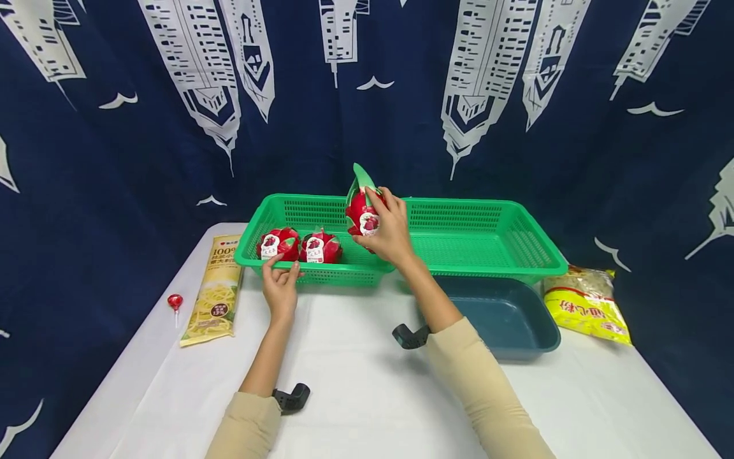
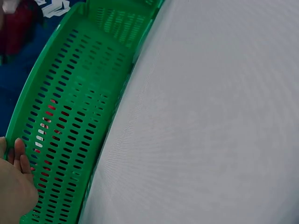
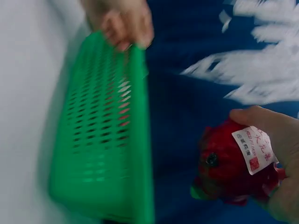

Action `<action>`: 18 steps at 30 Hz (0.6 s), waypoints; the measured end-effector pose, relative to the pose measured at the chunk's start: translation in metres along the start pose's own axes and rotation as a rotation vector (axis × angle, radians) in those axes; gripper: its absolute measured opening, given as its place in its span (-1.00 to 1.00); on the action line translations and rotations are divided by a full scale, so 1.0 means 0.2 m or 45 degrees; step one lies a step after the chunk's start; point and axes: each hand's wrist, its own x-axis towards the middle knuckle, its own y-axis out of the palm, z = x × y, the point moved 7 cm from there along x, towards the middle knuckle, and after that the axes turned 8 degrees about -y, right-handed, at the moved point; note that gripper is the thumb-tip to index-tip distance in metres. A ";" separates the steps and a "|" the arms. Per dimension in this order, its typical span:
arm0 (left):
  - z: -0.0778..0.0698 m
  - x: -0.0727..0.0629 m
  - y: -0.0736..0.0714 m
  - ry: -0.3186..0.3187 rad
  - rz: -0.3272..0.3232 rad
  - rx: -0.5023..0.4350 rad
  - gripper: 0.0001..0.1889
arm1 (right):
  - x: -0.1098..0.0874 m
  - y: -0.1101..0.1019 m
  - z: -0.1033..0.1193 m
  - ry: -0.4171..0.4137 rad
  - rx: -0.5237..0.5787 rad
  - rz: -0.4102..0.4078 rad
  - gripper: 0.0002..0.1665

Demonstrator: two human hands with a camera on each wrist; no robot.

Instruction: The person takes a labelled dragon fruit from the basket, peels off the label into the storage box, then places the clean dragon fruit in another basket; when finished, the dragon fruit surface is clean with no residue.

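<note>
My right hand point(image 1: 388, 231) grips a red dragon fruit point(image 1: 358, 213) with green leaf tips and a white label, holding it up over the right end of the smaller green basket point(image 1: 358, 278). In the right wrist view the label on this dragon fruit point(image 3: 219, 161) faces the camera. Two more labelled dragon fruits, one at the left point(image 1: 290, 247) and one beside it point(image 1: 331, 248), sit inside that basket. At its front rim my left hand point(image 1: 280, 290) pinches the edge, some fingers against the outer wall, as the left wrist view also shows of this hand point(image 2: 16, 186).
A longer green basket point(image 1: 470, 273) stands to the right, with a dark blue-grey bin point(image 1: 499, 344) in front. A yellow bag point(image 1: 587, 306) lies at far right. At left are a pasta packet point(image 1: 215, 293) and a red lollipop point(image 1: 174, 301) on the white table point(image 1: 344, 382).
</note>
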 end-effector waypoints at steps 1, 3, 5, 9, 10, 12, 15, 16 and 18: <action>0.00 0.00 0.00 0.005 -0.005 -0.004 -0.51 | -0.01 -0.04 0.05 -0.057 0.019 -0.014 0.06; 0.00 0.00 -0.01 0.013 -0.004 -0.019 -0.54 | -0.06 -0.12 0.16 -0.170 0.060 -0.006 0.05; 0.00 0.01 -0.01 0.019 0.000 -0.046 -0.56 | -0.13 -0.18 0.25 -0.282 0.099 0.046 0.05; 0.00 0.02 -0.01 0.042 0.011 -0.092 -0.56 | -0.33 -0.21 0.37 -0.375 0.189 0.234 0.07; 0.00 0.03 -0.02 0.046 0.012 -0.100 -0.56 | -0.38 -0.20 0.38 -0.369 0.210 0.280 0.07; -0.01 0.02 -0.01 0.056 0.012 -0.099 -0.56 | -0.50 -0.17 0.38 -0.336 0.241 0.362 0.07; 0.00 0.02 -0.01 0.056 0.015 -0.096 -0.57 | -0.64 -0.10 0.34 -0.274 0.261 0.462 0.06; 0.00 0.02 -0.01 0.051 0.015 -0.102 -0.57 | -0.68 -0.07 0.33 -0.254 0.264 0.494 0.05; 0.01 0.02 -0.01 0.046 0.015 -0.104 -0.58 | -0.74 0.00 0.30 -0.223 0.274 0.560 0.05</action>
